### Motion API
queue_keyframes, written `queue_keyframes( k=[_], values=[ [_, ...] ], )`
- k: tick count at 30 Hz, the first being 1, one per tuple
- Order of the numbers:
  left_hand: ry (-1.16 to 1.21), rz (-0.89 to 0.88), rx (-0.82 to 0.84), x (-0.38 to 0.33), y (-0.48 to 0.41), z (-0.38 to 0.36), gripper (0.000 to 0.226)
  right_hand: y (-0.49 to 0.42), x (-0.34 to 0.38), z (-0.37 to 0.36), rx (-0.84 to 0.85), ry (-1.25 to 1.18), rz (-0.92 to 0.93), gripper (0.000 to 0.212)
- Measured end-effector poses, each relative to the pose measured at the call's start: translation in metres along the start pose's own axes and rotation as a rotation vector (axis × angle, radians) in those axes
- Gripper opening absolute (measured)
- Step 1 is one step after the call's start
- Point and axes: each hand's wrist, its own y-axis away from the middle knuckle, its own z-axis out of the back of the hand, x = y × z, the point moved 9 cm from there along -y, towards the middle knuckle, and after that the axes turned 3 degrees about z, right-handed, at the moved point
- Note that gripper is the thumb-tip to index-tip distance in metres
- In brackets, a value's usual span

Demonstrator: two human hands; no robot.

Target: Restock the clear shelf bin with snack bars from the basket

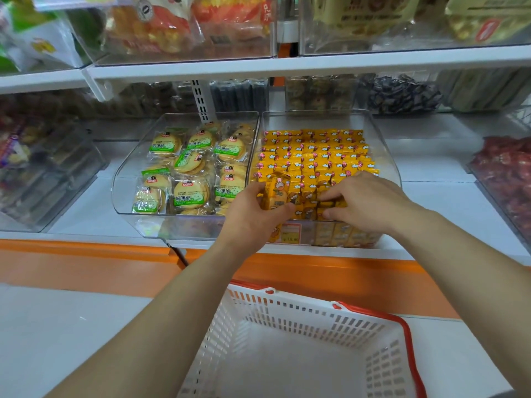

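At the middle shelf, directly ahead of you, sits the clear plastic shelf bin (386,168), its floor covered by tight rows of yellow-wrapped snack bars (316,156). Your left hand (253,219) reaches over the bin's near-left corner and grips a single yellow bar (276,193), held upright between thumb and curled fingers just above the front row. Your right hand (367,202) lies over the front row toward the near-right. Its fingers (339,191) bend down onto the bars and its thumb (330,215) presses against their near side, so that several front-row bars are pinched between them. The two hands are near each other but apart, both just inside the bin's front wall.

A red-and-white price label (290,232) is fixed to that front wall, partly hidden by your left hand. A second clear bin (123,179) stands just beside the first on its left and holds round biscuits in green-labelled clear packs (186,168).

Below the shelf's orange edge band (86,265), a white perforated plastic basket with red handles (287,317) stands on a white surface, between your forearms and well apart from both hands. Bins on the upper shelf are too blurred to identify.
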Motion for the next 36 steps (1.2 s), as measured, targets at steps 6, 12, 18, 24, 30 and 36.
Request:
queue_keyframes(
  k=[6, 12, 18, 24, 30, 36],
  values=[
    [0.082, -0.017, -0.005, -0.006, 0.002, 0.000, 0.027, -0.006, -0.006, -0.001, -0.112, -0.187, -0.008, 0.032],
    [0.193, -0.053, 0.037, -0.012, 0.008, -0.007, 0.019, -0.002, -0.008, 0.015, -0.256, -0.259, -0.015, 0.028],
    [0.182, -0.035, 0.162, -0.017, 0.009, -0.027, 0.039, 0.005, 0.014, 0.017, -0.202, -1.006, 0.102, 0.030],
    [0.276, -0.039, 0.008, -0.026, 0.003, 0.001, 0.043, 0.009, 0.002, 0.016, -0.179, -1.135, 0.083, 0.010],
    [0.344, -0.130, -0.074, -0.037, 0.000, 0.017, 0.041, 0.006, 0.011, 0.028, -0.310, -0.824, 0.157, 0.015],
    [0.242, -0.160, -0.030, -0.032, -0.004, 0.008, 0.047, -0.019, -0.005, 0.003, -0.212, -0.647, 0.069, 0.018]
  ],
)
